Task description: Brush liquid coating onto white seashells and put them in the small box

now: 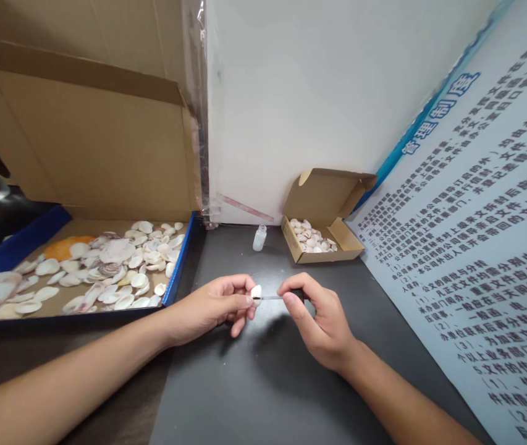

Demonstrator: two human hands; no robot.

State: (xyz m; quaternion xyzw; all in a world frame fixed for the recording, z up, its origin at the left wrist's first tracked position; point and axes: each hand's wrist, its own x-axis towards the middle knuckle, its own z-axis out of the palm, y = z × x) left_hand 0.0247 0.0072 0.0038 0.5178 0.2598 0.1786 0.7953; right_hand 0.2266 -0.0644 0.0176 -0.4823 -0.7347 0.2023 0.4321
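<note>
My left hand (pixel 226 304) pinches a small white seashell (pixel 256 292) between thumb and fingers, above the dark table. Closed round the dark end of a thin brush (pixel 272 298) is my right hand (pixel 316 315). The brush's thin shaft points left, and its tip meets the shell; the bristles are too small to make out. Just beyond my hands stands a small translucent bottle (pixel 259 238), upright and without a cap.
On the left lies a large blue-edged cardboard box (pixel 180 262), its lid raised, with many loose seashells (pixel 117 250) inside. A small open cardboard box (pixel 351 238) of shells sits at the back right. A white wall and a printed board (pixel 467 204) border the table (pixel 226 395).
</note>
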